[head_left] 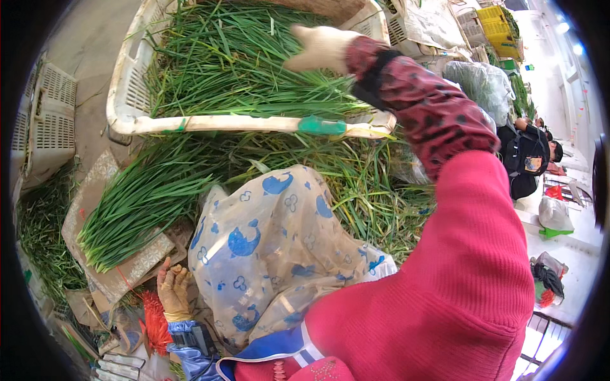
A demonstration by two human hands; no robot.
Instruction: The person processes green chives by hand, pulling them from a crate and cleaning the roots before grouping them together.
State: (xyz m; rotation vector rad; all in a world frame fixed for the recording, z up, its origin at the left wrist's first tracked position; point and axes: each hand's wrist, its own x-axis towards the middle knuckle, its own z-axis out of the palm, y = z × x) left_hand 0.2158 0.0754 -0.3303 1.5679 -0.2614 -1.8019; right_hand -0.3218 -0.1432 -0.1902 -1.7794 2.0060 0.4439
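My right hand (321, 49), in a pale glove, reaches over the white plastic crate (210, 124) at the far side. Its thumb and fingers are apart, slightly blurred, above loose long-leaved green chives (222, 63). My left hand (175, 292), in a worn yellowish glove, is low at the left with its fingers curled; whatever may be in them is hidden. Just beyond it a bunch of chives (133, 209), pale stem ends toward the near left, lies on a patterned board (105, 282). Red twine strands (154, 320) hang beside my left wrist.
A plastic apron (254, 235) with blue whales covers my lap. Loose leaves (375, 197) pile up below the crate. More crates (54, 114) stand at the left, and a yellow crate (499, 32) at the far right. A black backpack (524, 159) is at the right.
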